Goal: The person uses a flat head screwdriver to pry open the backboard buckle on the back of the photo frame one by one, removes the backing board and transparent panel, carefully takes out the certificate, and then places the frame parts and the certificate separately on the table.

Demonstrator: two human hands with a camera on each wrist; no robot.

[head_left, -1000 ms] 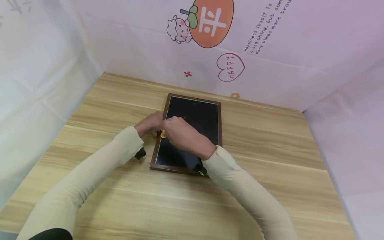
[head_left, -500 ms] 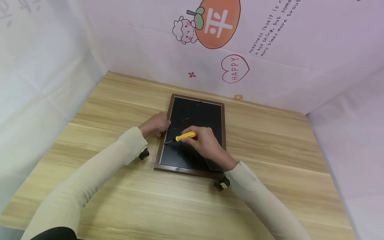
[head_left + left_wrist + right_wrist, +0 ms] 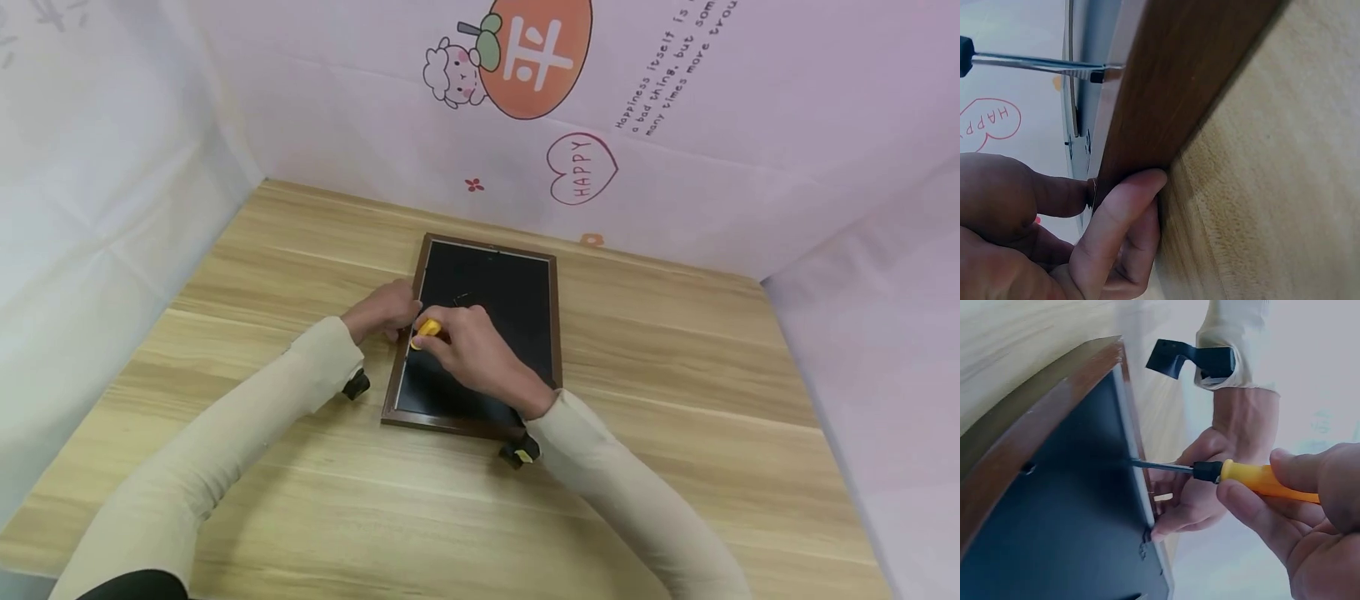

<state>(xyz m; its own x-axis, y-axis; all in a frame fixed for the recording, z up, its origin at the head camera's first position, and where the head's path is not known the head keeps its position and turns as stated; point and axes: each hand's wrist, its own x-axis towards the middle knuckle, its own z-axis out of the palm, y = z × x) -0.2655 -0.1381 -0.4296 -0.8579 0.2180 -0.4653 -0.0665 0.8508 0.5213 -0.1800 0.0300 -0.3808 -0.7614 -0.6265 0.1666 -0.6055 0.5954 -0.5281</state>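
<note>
A picture frame with a brown rim [image 3: 557,317] and a black back board [image 3: 502,292] lies back side up on the table. On its left long edge my left hand [image 3: 386,310] pinches the rim, thumb on the inner side and fingers outside, as the left wrist view shows. My right hand [image 3: 480,350] holds a screwdriver [image 3: 1263,478] by its yellow handle. In the right wrist view, the screwdriver's metal shaft [image 3: 1163,466] reaches the inner edge of the rim, a short way from the left hand's fingertips. A small dark tab [image 3: 1096,77] sits at the tip.
Other small dark tabs [image 3: 1029,467] stand along the rim's inner edge. The wood-grain table [image 3: 660,375] spreads around the frame. White printed cloth [image 3: 712,192] hangs behind, with more cloth at both sides. A black wrist camera [image 3: 520,451] overhangs the frame's near edge.
My right hand moved right, its screwdriver slanting low to the left rim, then came back left with the handle raised more upright. The left hand stays on the rim.
</note>
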